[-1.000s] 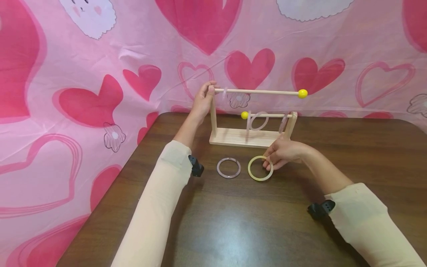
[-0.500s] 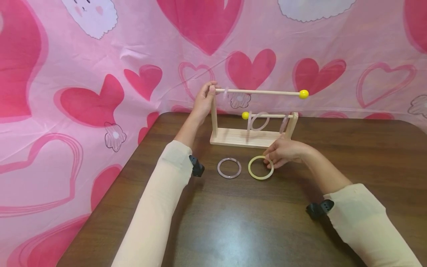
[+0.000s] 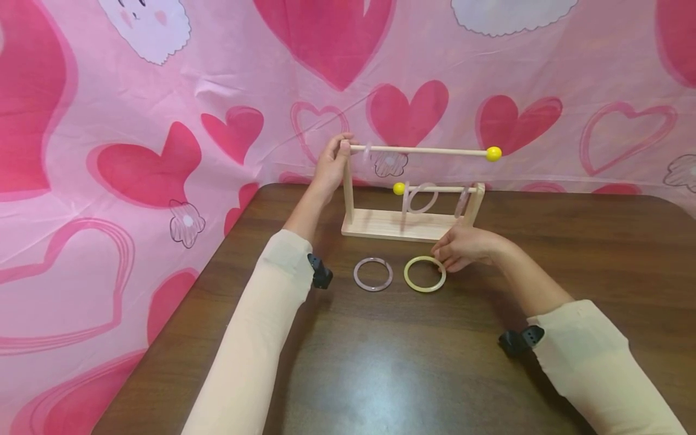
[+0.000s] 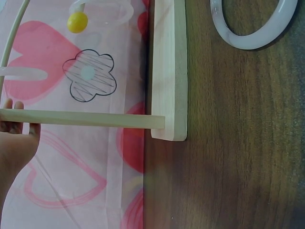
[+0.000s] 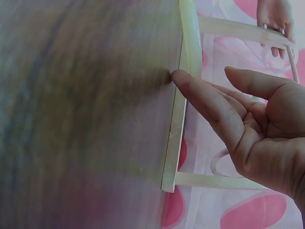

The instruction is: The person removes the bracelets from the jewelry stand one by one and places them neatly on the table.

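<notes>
In the head view my left hand (image 3: 328, 168) grips the top of the left post of a wooden bangle stand (image 3: 380, 223), thumb on the near side. A pale yellow bangle (image 3: 406, 275) lies on the table in front of the stand. Beside its right rim is my right hand (image 3: 466, 246), fingertips low over the wood. The right wrist view shows that hand's thumb and forefinger spread apart, with the yellow bangle (image 5: 191, 38) just beyond the fingertip. Left of it lies a mauve bangle (image 3: 356, 275).
A pale bangle (image 3: 367, 152) hangs on the stand's upper rod (image 3: 429, 150), which ends in a yellow ball (image 3: 493, 154). Several translucent bangles (image 3: 423, 211) hang on the lower rod. Behind the brown table (image 3: 337, 362) is a pink heart-print cloth (image 3: 228, 60).
The yellow bangle has tipped down flat onto the table from a slight tilt. My right fingers have let go of its rim and drawn slightly right. My left hand stays put.
</notes>
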